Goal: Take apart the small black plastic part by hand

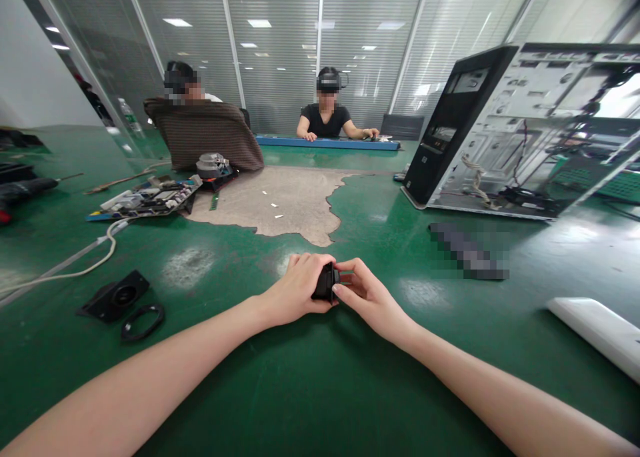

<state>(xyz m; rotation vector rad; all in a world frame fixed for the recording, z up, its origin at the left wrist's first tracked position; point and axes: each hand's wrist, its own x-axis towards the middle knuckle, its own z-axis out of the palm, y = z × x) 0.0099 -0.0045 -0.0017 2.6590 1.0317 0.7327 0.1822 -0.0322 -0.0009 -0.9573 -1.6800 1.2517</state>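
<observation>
A small black boxy part (325, 282) is between my two hands, just above or on the green table; its underside is hidden. My left hand (295, 289) is wrapped around it from the left, fingers over its far side. From the right, my right hand (373, 298) pinches its edge between thumb and forefinger. To the left lie a flat black piece with a round lens-like centre (121, 295) and a black oval ring (143, 322).
An opened computer case (480, 137) stands at the right, with a pixelated dark object (467, 251) before it and a white slab (597, 327) nearer. A circuit board (150, 195) and cable (107, 247) lie left. Two people (327, 113) sit across the table.
</observation>
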